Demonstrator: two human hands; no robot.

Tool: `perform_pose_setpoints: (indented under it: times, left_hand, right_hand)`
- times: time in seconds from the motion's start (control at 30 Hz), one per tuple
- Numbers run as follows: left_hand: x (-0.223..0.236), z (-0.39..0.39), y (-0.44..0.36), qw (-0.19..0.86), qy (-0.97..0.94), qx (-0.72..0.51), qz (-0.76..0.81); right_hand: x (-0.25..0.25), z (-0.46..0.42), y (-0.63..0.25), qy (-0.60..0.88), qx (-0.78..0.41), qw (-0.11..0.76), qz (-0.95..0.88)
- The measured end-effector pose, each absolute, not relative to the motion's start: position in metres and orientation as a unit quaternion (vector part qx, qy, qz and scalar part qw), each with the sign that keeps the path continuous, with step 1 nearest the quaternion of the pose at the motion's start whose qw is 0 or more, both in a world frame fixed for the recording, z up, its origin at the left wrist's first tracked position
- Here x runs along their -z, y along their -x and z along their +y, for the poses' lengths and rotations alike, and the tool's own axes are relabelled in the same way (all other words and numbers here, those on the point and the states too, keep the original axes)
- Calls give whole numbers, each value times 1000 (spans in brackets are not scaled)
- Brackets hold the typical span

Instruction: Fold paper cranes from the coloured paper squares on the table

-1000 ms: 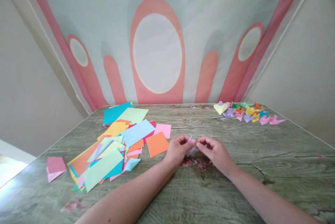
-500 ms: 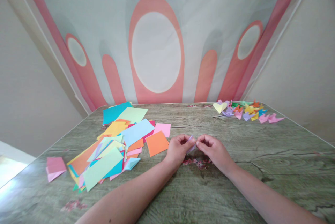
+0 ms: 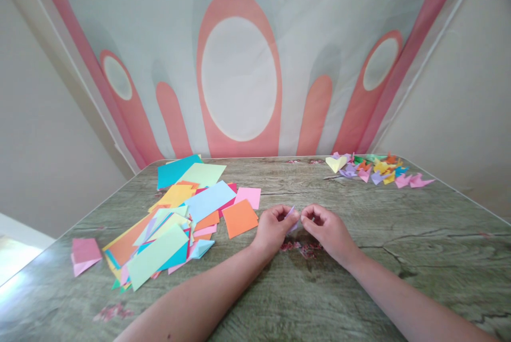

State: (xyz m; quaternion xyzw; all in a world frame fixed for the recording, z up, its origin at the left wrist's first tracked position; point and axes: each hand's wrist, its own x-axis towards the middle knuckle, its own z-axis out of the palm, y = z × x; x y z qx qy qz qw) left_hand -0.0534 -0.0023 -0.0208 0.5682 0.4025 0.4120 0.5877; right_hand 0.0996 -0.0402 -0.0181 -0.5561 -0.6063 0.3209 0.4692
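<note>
My left hand [image 3: 273, 227] pinches a small folded piece of purple paper [image 3: 293, 218] between thumb and fingers, just above the table. Most of the paper is hidden behind the thumb. Facing it from the right, my right hand [image 3: 329, 230] has its thumb and index fingertips pressed together close to the paper's edge. A narrow gap shows between the two hands, and anything inside the right pinch is too small to make out.
Loose coloured paper sheets [image 3: 157, 257] are heaped on the left of the wood-patterned table [image 3: 359, 299]. An orange square [image 3: 240, 218] lies near my left hand. A folded pink paper [image 3: 86, 255] sits far left. Several small folded paper figures [image 3: 379, 169] cluster at the back right.
My right fingertips have shifted slightly right, widening the gap to the purple paper. My left hand keeps its pinch on the paper almost unmoved.
</note>
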Motion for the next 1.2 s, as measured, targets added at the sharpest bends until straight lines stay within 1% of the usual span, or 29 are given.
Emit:
perform_pose_setpoints:
  times: [0.27,0.73,0.97,1.2]
  left_hand:
    - [18,-1,56,572,-591,-408,396]
    - [22,-1,57,528,-628,-408,400]
    - [29,2,55,558,-607,-414,387]
    - [29,0,56,550,-612,-420,384]
  right_hand:
    - [14,-43,-100,534,-345,461,-619]
    - [19,-42,-97,548,-337,461,-612]
    - [20,-40,-101,553,-333,469,-602]
    - [19,-39,-103,540,-340,460,-617]
